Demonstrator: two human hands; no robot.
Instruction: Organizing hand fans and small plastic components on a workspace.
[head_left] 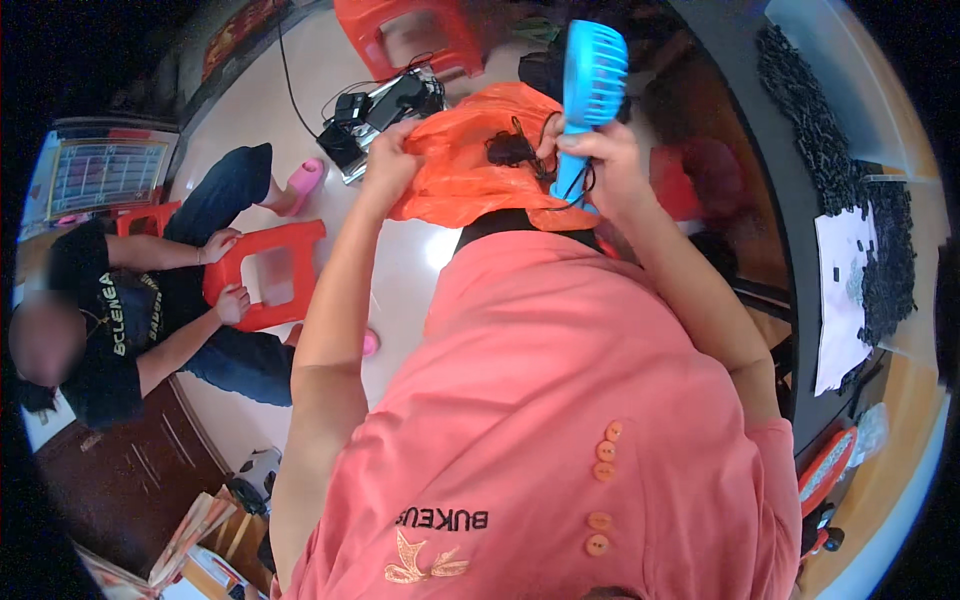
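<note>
My left hand [393,158] grips the left edge of a thin orange plastic bag [450,160]. The bag hangs spread out between my hands, in front of my body. My right hand [612,165] is closed around the handle of a bright blue handheld fan [590,80], whose slatted head points up and away. A thin black cord [520,140] lies against the bag beside my right fingers and loops near the fan's handle. Next to it is a dark patch on the bag [508,149]; I cannot tell what it is.
Past the bag, a black-and-silver heap of devices with cables [385,108] lies on the floor near a red plastic stool [415,35]. At left sits another person [130,310], both hands on a red stool [265,275]. A dark table [810,300] holding small black pieces [885,260] stands at right.
</note>
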